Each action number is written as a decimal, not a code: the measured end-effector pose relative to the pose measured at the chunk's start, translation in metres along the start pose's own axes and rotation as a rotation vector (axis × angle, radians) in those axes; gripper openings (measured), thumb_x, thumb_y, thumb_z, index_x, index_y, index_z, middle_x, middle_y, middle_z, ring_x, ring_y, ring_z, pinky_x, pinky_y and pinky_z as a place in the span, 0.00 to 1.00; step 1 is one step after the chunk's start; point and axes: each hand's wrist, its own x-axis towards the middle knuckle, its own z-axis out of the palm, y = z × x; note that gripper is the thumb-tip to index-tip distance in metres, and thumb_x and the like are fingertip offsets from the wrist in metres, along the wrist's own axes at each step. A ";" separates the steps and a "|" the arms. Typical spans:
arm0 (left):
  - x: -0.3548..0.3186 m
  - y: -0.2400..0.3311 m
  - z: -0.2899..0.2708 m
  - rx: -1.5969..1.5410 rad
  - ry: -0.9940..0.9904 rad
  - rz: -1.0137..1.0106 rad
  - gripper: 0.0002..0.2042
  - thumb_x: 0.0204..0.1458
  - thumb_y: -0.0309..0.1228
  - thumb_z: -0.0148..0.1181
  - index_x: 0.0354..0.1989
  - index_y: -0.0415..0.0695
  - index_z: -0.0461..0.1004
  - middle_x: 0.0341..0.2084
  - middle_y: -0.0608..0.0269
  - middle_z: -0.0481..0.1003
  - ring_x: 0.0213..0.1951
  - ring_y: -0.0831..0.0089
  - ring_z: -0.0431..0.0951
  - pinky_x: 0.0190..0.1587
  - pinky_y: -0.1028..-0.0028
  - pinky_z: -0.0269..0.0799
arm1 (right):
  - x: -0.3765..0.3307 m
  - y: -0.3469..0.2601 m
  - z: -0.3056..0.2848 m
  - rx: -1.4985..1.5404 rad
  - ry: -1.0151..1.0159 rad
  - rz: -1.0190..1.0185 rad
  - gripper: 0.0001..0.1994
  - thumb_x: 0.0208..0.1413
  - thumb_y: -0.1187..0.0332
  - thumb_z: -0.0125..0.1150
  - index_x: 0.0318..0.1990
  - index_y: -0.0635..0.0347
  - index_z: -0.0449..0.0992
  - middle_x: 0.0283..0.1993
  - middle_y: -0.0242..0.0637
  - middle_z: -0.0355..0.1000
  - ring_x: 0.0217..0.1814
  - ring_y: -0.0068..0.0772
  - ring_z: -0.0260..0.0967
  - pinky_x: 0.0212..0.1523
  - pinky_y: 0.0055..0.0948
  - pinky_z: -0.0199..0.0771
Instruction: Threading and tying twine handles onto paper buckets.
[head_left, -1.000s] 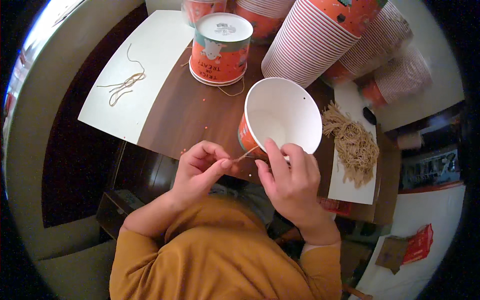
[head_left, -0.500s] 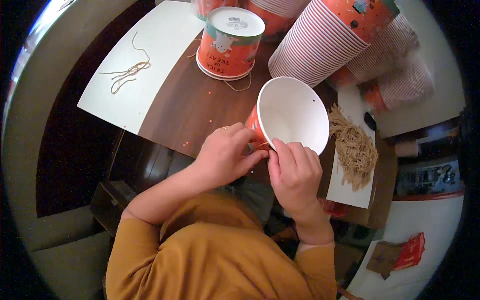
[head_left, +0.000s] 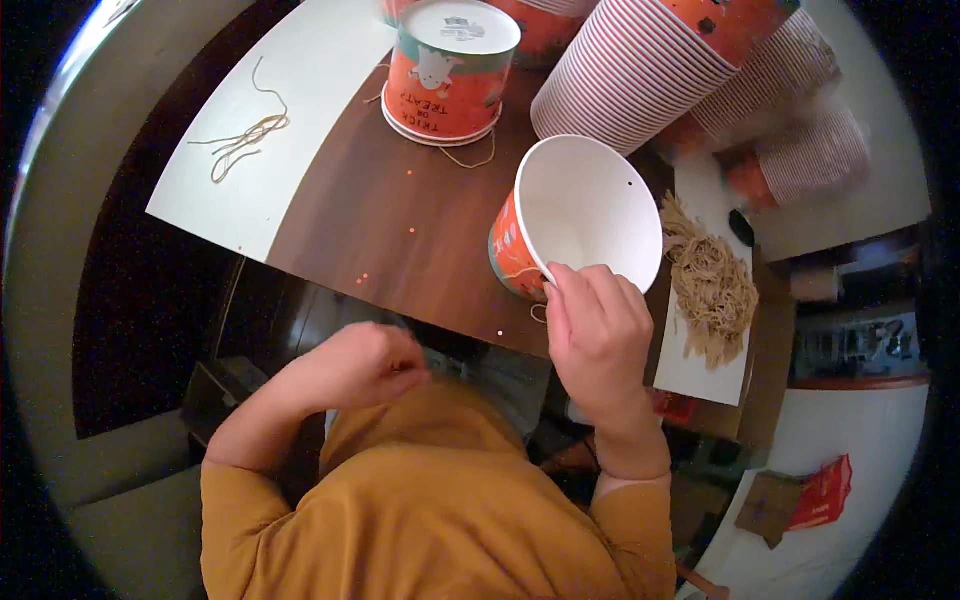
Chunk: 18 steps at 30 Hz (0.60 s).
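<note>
A large paper bucket (head_left: 585, 220), white inside and orange outside, stands tilted near the table's front edge. My right hand (head_left: 600, 340) pinches its near rim between thumb and fingers. A thin string (head_left: 520, 271) lies along the orange wall by that hand, and a small loop hangs below. One small dark hole shows near the far right of the rim. Away from the bucket, in front of my body, my left hand (head_left: 375, 365) is closed with curled fingers; what it holds, if anything, is hidden.
An upside-down orange bucket (head_left: 445, 85) stands farther back, string at its base. Tall nested bucket stacks (head_left: 630, 75) fill the back right. A tangled twine heap (head_left: 712, 295) lies at right, loose strings (head_left: 245, 140) at left. Small orange dots (head_left: 410, 230) are scattered across the brown table (head_left: 350, 210).
My left hand has let go near the bucket's rim and drawn back left toward my body. My right hand still grips the rim. The string on the bucket's side now shows.
</note>
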 end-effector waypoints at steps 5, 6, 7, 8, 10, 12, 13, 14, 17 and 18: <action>0.041 0.021 -0.006 -0.206 0.412 -0.066 0.11 0.46 0.31 0.64 0.35 0.40 0.73 0.29 0.53 0.70 0.28 0.55 0.73 0.30 0.66 0.71 | -0.002 0.001 0.009 0.002 0.012 -0.021 0.09 0.46 0.72 0.60 0.37 0.58 0.73 0.29 0.35 0.64 0.28 0.39 0.64 0.30 0.36 0.64; 0.049 0.020 0.001 -0.206 0.416 -0.066 0.11 0.46 0.31 0.64 0.35 0.40 0.73 0.29 0.53 0.70 0.28 0.55 0.73 0.30 0.66 0.71 | -0.002 0.000 0.009 0.007 0.003 -0.022 0.09 0.46 0.72 0.60 0.38 0.58 0.73 0.29 0.35 0.64 0.29 0.39 0.64 0.30 0.36 0.64; 0.058 0.015 0.011 -0.148 0.511 0.040 0.13 0.45 0.29 0.65 0.38 0.40 0.72 0.31 0.56 0.71 0.27 0.62 0.73 0.29 0.70 0.71 | -0.002 0.000 0.008 0.010 -0.006 -0.022 0.10 0.46 0.72 0.60 0.38 0.58 0.73 0.30 0.35 0.65 0.29 0.40 0.64 0.31 0.36 0.64; 0.067 0.013 0.018 -0.089 0.601 0.149 0.16 0.44 0.27 0.66 0.42 0.41 0.72 0.32 0.58 0.71 0.26 0.69 0.73 0.28 0.74 0.70 | -0.002 0.000 0.008 0.005 -0.006 -0.020 0.10 0.46 0.72 0.60 0.38 0.58 0.73 0.30 0.35 0.65 0.29 0.40 0.64 0.31 0.36 0.64; 0.078 0.012 0.022 -0.080 0.571 0.155 0.15 0.44 0.27 0.66 0.41 0.41 0.72 0.31 0.58 0.71 0.26 0.69 0.72 0.28 0.73 0.71 | -0.003 0.000 0.006 0.021 -0.013 -0.024 0.11 0.46 0.73 0.61 0.39 0.59 0.73 0.30 0.36 0.65 0.30 0.40 0.64 0.31 0.36 0.65; 0.086 0.005 0.028 0.002 0.635 0.289 0.13 0.46 0.27 0.65 0.40 0.40 0.72 0.29 0.61 0.71 0.27 0.73 0.73 0.28 0.73 0.71 | -0.004 -0.001 0.001 0.031 -0.017 -0.022 0.12 0.46 0.72 0.61 0.40 0.59 0.72 0.31 0.36 0.65 0.31 0.41 0.65 0.32 0.36 0.65; 0.085 0.009 0.025 0.004 0.632 0.292 0.13 0.46 0.27 0.65 0.40 0.40 0.72 0.29 0.61 0.71 0.27 0.73 0.73 0.28 0.73 0.71 | -0.004 0.001 0.001 0.047 -0.025 -0.019 0.13 0.45 0.72 0.62 0.41 0.59 0.72 0.32 0.37 0.65 0.32 0.42 0.65 0.34 0.36 0.66; 0.080 0.016 0.017 -0.214 0.473 0.130 0.10 0.47 0.26 0.63 0.38 0.40 0.72 0.28 0.63 0.72 0.27 0.75 0.73 0.28 0.75 0.71 | -0.005 0.002 -0.002 0.046 -0.022 -0.016 0.13 0.45 0.72 0.62 0.41 0.59 0.72 0.32 0.37 0.65 0.32 0.42 0.65 0.34 0.36 0.66; 0.068 0.017 0.007 -1.089 0.138 -0.103 0.04 0.52 0.27 0.60 0.31 0.40 0.72 0.25 0.67 0.74 0.27 0.82 0.73 0.28 0.79 0.70 | -0.010 0.005 -0.022 0.071 -0.054 0.110 0.20 0.43 0.71 0.65 0.46 0.60 0.70 0.33 0.37 0.66 0.35 0.43 0.67 0.36 0.38 0.68; 0.064 0.021 0.001 -1.062 0.147 -0.097 0.06 0.55 0.27 0.57 0.29 0.39 0.71 0.25 0.70 0.74 0.27 0.85 0.72 0.29 0.84 0.69 | -0.012 0.006 -0.026 0.069 -0.052 0.114 0.20 0.43 0.71 0.65 0.46 0.60 0.70 0.33 0.37 0.66 0.35 0.43 0.67 0.36 0.38 0.68</action>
